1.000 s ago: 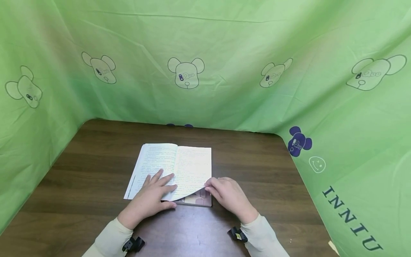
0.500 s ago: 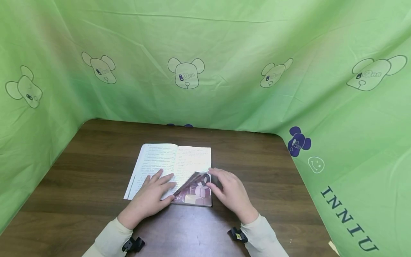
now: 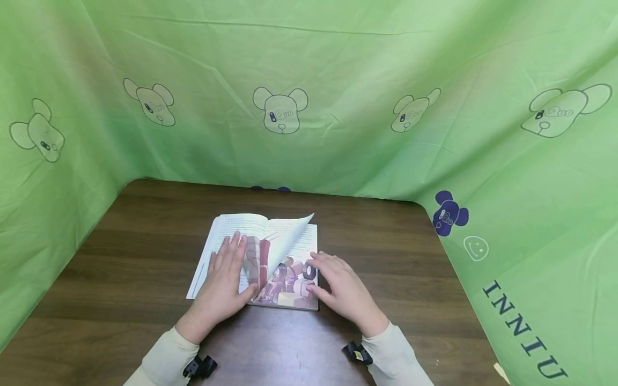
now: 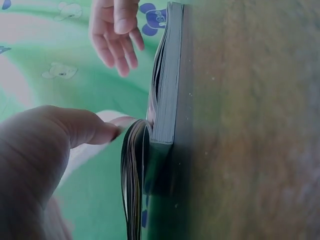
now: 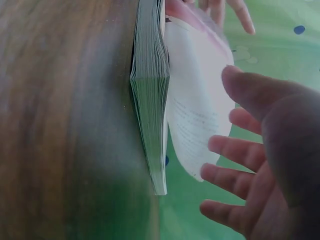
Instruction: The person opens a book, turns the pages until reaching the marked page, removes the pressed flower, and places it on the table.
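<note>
Nearest, pale sleeves are lying over the dark wooden counter. The left hand is resting with straight fingers across the left page, its thumb pointing at the lower edge beside the fold; the right hand is hovering with relaxed fingers by the right edge, grasping nothing, though whether its fingertips are touching is hard to tell. Between them the book is lying spread face up on the counter, a leaf arching up from its right side. That leaf is looking thin, limp and easily creased, so its free outer corner is probably offering the kindest pinch, while a pull near the fold would be risking a tear. The thick page block is seeming heavier and steadier, likely needing only a flat palm. Beyond, a green cloth is hanging.
</note>
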Tool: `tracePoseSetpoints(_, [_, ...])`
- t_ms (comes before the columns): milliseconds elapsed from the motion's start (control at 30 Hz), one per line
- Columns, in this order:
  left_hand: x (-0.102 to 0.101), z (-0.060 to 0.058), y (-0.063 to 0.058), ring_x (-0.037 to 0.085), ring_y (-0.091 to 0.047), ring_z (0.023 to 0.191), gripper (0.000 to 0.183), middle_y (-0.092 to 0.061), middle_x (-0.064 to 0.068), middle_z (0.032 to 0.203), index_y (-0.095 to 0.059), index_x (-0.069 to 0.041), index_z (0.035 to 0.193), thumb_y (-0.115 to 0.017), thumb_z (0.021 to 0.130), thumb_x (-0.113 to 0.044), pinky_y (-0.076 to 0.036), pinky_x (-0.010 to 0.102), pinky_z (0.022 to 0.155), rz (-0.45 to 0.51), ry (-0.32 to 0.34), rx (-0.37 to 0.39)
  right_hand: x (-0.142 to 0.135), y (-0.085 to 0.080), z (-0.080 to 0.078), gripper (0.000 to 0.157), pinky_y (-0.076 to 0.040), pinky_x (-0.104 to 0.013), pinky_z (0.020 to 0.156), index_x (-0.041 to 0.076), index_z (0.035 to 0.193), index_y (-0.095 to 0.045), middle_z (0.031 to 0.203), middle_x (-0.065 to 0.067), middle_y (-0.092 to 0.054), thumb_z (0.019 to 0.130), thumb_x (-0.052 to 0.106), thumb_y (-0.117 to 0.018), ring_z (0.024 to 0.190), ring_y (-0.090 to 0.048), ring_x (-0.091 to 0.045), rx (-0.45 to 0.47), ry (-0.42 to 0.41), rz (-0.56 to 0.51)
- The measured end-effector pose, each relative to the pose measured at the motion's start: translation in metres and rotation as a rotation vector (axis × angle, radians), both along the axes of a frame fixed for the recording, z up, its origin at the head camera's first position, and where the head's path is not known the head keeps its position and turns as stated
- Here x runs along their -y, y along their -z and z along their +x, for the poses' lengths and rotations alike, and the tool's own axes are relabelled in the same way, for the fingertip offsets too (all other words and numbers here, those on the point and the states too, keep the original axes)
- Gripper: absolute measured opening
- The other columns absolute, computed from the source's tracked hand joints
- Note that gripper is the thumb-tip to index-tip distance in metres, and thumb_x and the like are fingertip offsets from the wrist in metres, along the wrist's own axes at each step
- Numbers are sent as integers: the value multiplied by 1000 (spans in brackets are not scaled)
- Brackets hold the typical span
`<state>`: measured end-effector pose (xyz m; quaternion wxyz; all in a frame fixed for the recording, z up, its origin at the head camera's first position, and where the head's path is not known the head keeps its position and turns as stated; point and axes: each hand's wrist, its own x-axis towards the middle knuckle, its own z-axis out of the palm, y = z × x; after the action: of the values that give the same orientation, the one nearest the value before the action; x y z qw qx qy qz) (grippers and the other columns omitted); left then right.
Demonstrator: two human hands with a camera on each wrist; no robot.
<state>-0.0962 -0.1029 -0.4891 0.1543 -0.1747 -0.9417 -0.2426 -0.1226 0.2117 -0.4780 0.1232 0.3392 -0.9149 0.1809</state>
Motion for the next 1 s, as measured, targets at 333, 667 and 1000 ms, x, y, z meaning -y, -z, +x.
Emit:
tracePoseSetpoints(333, [2,-1,-1,44,2,157,101,1,11,173,-21,-17,165,-78,82,-27,-2,80,113,-107,55,-21,-1,5,3,82,-24,-62,121,18,154,-47,161,-12,-42,87,53,-77,150,-36,-37,144,-69,98])
tracePoseSetpoints(667, [1,1,3,44,-6,157,79,-14,10,172,-34,-24,162,-66,89,-23,0,80,112,-145,50,38,-2,6,5,81,-18,-63,122,12,150,-53,164,-10,-37,86,57,-75,154,-29,-37,199,-123,157])
tracePoseSetpoints(1000, [2,3,4,49,-18,154,57,-27,14,168,-50,-22,154,-60,98,-27,-15,80,112,-118,29,167,1,4,6,67,-21,-61,122,13,139,-63,160,-11,-44,87,55,-76,150,-37,-37,187,-126,172])
